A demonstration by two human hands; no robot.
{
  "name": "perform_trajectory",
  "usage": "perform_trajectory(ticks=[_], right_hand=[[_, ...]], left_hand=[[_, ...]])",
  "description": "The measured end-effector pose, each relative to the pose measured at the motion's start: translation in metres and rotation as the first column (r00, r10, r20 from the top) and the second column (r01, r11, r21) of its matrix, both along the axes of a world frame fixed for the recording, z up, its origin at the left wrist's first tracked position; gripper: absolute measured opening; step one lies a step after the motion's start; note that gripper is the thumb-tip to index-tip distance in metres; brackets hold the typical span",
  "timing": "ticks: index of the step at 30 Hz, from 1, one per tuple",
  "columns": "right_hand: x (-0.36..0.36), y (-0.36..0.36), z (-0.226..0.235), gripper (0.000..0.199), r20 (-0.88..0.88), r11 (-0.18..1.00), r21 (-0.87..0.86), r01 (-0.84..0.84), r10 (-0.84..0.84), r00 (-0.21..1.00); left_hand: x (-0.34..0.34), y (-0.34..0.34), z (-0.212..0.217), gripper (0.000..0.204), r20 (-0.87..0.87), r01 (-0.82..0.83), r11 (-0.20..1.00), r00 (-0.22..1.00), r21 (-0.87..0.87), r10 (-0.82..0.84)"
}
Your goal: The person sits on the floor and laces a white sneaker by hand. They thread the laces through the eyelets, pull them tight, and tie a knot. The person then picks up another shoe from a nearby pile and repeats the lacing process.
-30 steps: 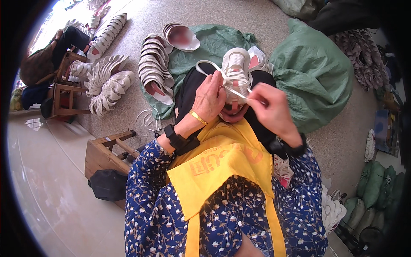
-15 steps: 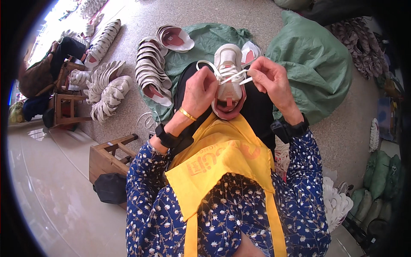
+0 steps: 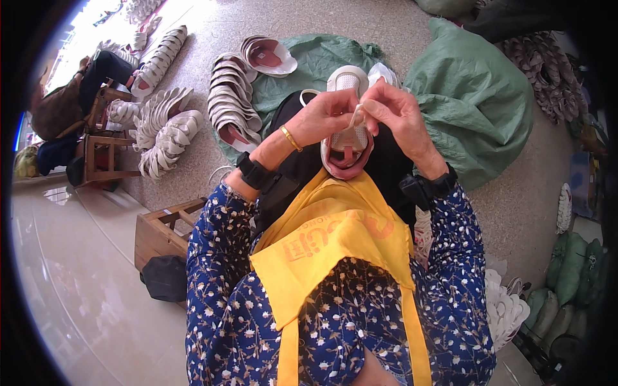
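Fingertips of the left hand (image 3: 329, 117) and right hand (image 3: 398, 117) pinch a white lace (image 3: 356, 116) above a shoe (image 3: 348, 140), set toe outward on the lap (image 3: 394, 168), heel by the yellow apron's (image 3: 335, 238) far edge. Lacing appears partly done; a slack loop (image 3: 302, 98) awaits tightening. Hands hide the eyelets and lace ends.

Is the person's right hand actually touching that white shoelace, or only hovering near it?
Touching. The head view shows the right hand pinching the white shoelace, a short strand of which runs down from its grip.
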State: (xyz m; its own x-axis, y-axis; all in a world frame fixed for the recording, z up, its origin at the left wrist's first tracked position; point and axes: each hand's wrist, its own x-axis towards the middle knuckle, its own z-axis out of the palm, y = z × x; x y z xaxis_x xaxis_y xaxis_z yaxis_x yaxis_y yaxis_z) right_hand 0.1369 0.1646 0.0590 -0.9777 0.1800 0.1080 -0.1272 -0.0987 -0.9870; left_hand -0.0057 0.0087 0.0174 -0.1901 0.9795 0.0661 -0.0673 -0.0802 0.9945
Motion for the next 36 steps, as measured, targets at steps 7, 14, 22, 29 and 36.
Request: perform_trajectory(ticks=[7, 14, 22, 29, 36], right_hand=[[0.027, 0.013, -0.021, 0.015, 0.207, 0.995, -0.062, 0.081, -0.067, 0.976], [0.109, 0.07, -0.044, 0.018, 0.371, 0.972, -0.064, 0.225, -0.186, 0.91], [0.148, 0.077, -0.052, 0.02, 0.502, 0.956, -0.072, 0.283, -0.21, 0.839], [0.098, 0.038, -0.046, 0.013, 0.213, 0.775, 0.59, 0.225, -0.419, 0.883], [0.07, 0.006, -0.04, 0.019, 0.073, 0.592, 0.795, 0.131, -0.308, 0.948]], left_hand=[[-0.01, -0.022, -0.004, 0.021, 0.092, -0.157, 0.983, 0.982, -0.091, 0.166], [-0.021, -0.092, 0.006, 0.021, 0.157, -0.326, 0.932, 0.924, -0.157, 0.349], [-0.044, -0.174, 0.014, 0.023, 0.01, -0.261, 0.895, 0.959, -0.362, 0.283], [-0.01, -0.122, 0.025, 0.026, -0.597, -0.391, 0.831, 0.797, -0.397, 0.09], [0.008, -0.07, 0.006, 0.032, -0.741, -0.524, 0.848, 0.539, 0.079, 0.401]])
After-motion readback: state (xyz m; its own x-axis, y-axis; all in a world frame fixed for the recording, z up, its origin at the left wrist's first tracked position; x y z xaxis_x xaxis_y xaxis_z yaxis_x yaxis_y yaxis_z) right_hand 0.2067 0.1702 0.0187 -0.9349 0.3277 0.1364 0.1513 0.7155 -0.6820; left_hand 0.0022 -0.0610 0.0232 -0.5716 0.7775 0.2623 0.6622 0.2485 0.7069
